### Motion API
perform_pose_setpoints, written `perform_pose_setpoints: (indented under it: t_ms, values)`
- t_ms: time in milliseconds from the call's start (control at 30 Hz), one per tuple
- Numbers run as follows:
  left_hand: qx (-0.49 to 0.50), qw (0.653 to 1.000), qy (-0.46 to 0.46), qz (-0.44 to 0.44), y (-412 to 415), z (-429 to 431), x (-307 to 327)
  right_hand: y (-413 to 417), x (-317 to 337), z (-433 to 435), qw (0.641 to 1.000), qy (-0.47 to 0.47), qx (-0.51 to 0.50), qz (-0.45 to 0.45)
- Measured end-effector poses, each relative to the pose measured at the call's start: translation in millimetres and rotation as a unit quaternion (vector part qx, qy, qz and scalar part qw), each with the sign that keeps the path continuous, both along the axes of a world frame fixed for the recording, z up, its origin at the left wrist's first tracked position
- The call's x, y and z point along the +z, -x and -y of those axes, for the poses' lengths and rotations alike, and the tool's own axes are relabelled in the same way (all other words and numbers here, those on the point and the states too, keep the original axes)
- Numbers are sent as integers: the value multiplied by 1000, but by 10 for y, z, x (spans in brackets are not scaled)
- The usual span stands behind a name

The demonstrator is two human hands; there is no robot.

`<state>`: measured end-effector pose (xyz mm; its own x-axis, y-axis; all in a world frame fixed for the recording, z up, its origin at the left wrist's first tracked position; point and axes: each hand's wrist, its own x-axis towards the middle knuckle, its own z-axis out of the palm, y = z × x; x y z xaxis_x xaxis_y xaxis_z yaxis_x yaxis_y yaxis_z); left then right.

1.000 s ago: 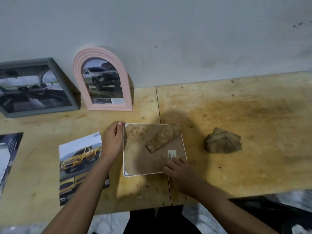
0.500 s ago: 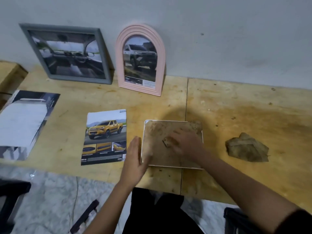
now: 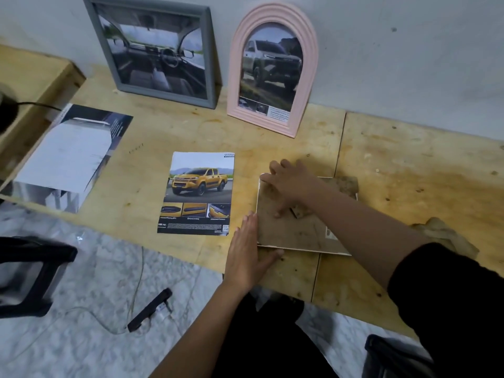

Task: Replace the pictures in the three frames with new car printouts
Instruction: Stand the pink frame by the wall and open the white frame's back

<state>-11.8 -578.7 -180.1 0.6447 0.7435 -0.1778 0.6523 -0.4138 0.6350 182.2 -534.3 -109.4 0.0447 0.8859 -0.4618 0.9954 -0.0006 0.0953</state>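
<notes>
Brown-backed frame (image 3: 296, 232) beneath right grip (image 3: 291, 184)

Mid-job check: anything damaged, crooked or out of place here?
The face-down frame has a badly stained, blotchy brown back. A crumpled brown wad lies on the table right of it. A dark corded gadget lies on the floor.

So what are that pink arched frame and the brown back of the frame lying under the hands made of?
Pink arched frame: probably moulded plastic or painted wood. The colour is even and matt, the stepped ridges are smooth, and no grain shows.
Brown back of the face-down frame: it looks like pressed fibreboard or stiff card. It is dull, mottled and stained, white along its edges, with a sticker stuck flat on it.
</notes>
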Motion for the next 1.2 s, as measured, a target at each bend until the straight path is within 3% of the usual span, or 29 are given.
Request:
perform_pose_setpoints:
  t_ms: [100, 667, 1100, 1200]
  values:
    - [10, 1000, -3, 10, 1, 11, -4, 50, 53, -42, 998, -28, 48, 25]
    - [88, 991, 71, 75, -21, 17, 33, 124, 118, -397, 981, 40, 164, 94]
    - [79, 994, 55, 58, -42, 4, -28, 242, 299, -518, 980, 98, 123, 119]
    - [69, 995, 60, 42, -53, 21, -22, 222, 323, -554, 990, 88, 83, 77]
